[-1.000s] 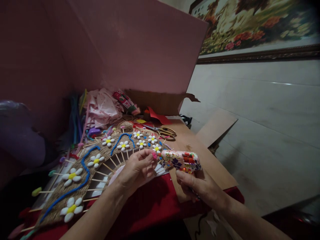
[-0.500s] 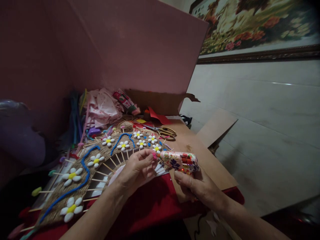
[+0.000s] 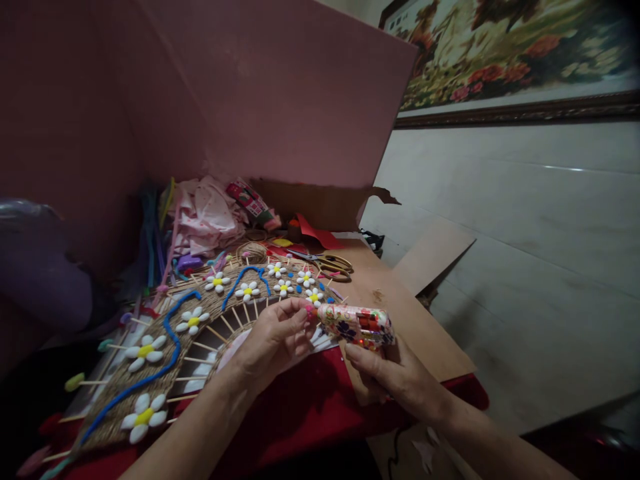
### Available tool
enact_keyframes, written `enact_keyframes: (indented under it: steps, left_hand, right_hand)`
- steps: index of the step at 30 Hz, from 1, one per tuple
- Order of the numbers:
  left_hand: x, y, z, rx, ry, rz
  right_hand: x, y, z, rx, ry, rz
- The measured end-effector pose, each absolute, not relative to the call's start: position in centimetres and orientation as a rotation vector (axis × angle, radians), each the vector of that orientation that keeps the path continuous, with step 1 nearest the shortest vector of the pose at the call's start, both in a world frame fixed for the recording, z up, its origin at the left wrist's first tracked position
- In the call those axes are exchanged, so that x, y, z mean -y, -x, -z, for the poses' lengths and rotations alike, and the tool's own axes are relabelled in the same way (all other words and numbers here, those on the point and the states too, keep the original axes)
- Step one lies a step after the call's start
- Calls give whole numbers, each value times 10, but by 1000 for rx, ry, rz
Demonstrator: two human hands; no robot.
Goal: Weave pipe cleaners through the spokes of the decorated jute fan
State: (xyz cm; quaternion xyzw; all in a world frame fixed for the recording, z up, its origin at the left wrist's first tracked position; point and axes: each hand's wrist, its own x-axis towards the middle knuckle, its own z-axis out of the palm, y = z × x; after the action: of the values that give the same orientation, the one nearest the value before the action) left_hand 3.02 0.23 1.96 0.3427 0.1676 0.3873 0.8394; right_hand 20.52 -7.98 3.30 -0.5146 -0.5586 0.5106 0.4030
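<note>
My right hand (image 3: 395,373) is closed around a flower-patterned hot glue gun (image 3: 356,325), its nozzle pointing left. Between the thumb and fingertips of my left hand (image 3: 280,333) is a small pink piece (image 3: 311,311), held right at the nozzle tip; its exact shape is too small to tell. Left of and beyond my hands lies a curved twine-wrapped craft (image 3: 165,327) with sticks radiating from both edges. White-petalled daisies (image 3: 145,352) with yellow centres and a wavy blue pipe cleaner (image 3: 175,340) decorate its surface.
Gold-handled scissors (image 3: 334,267) lie behind the craft, near a twine ball (image 3: 253,252) and red paper (image 3: 317,233). A pink cloth bundle (image 3: 207,217) sits at the back. Brown board (image 3: 415,333) covers the right side over a red tablecloth (image 3: 310,407). A purple-grey bulky shape (image 3: 40,267) stands left.
The glue gun and my right hand have shifted slightly left, bringing the nozzle closer against the pink piece. My left hand stays in nearly the same place.
</note>
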Motion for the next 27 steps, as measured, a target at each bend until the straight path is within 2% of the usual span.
enact_keyframes:
  steps: [27]
  left_hand:
    - [-3,-30,-18,-362,-739,-779]
  right_hand:
    - [81,-205,-34,1402,1285,-1156]
